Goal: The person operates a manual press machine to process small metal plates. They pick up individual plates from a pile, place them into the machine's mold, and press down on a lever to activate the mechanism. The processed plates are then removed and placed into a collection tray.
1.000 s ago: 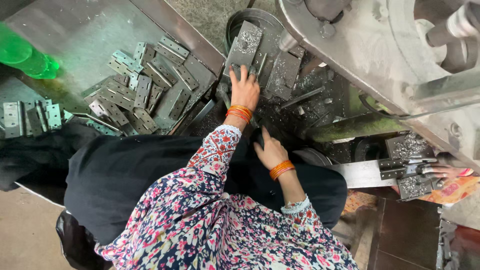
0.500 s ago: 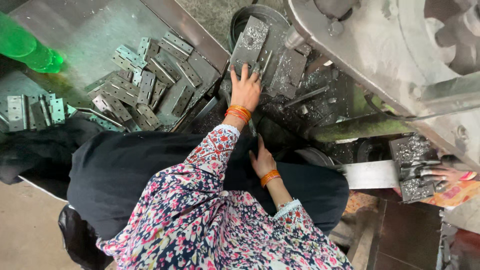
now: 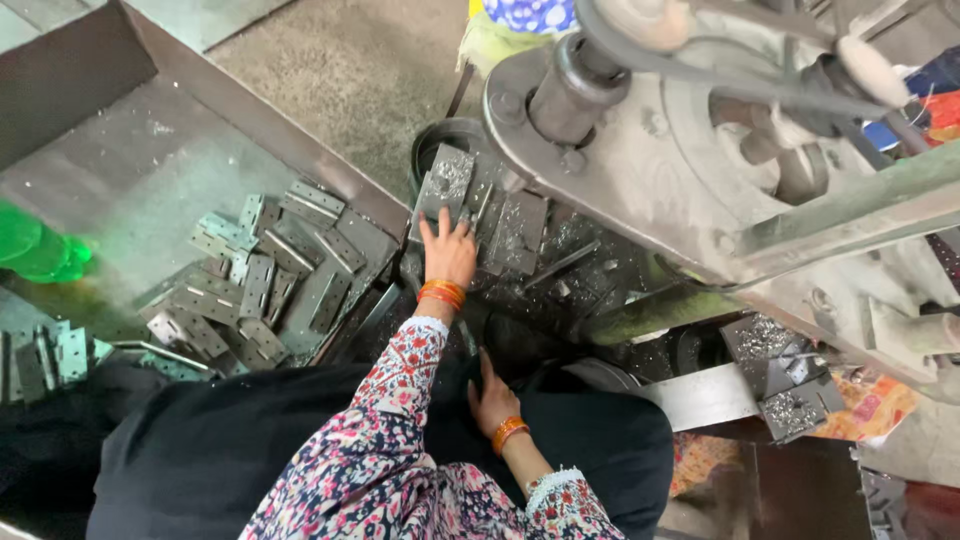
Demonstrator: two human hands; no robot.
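Gritty workshop floor under a grey press machine (image 3: 700, 170). My left hand (image 3: 450, 252), fingers spread, lies flat on a metal plate (image 3: 447, 190) at twelve o'clock, its long axis running away; my right hand (image 3: 493, 398) rests open, farther back.

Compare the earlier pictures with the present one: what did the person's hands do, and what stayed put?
The right hand slid down from the dark pile of parts toward the lap. The left hand stayed stretched out on the metal plate by the machine. Nothing visibly picked up or released. The hinge plates in the tray lie as before.
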